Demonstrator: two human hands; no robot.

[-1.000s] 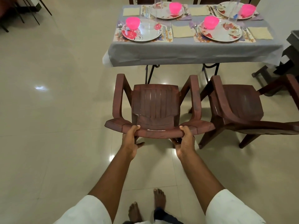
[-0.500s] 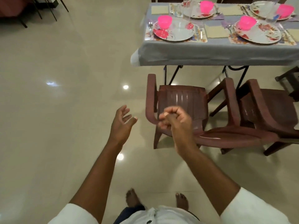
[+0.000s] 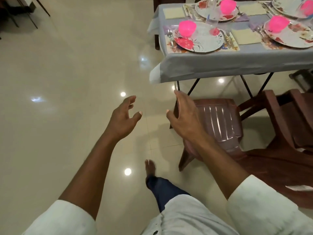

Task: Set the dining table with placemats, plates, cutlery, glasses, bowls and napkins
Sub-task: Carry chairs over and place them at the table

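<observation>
The dining table with a grey cloth stands at the upper right. On it lie floral placemats, flowered plates, pink bowls, cream napkins, a spoon, a fork and clear glasses. My left hand hangs over the bare floor, fingers loosely spread, holding nothing. My right hand is out in front of the left arm of a brown plastic chair, fingers straight, empty.
A second brown chair stands close to the right of the first. Dark furniture legs show at the top left. Glossy cream floor tiles spread wide to the left. My bare foot steps forward below the hands.
Both hands let go of the chair back a second ago. My view has swung left, the right hand has uncurled, and both hands now hover empty.
</observation>
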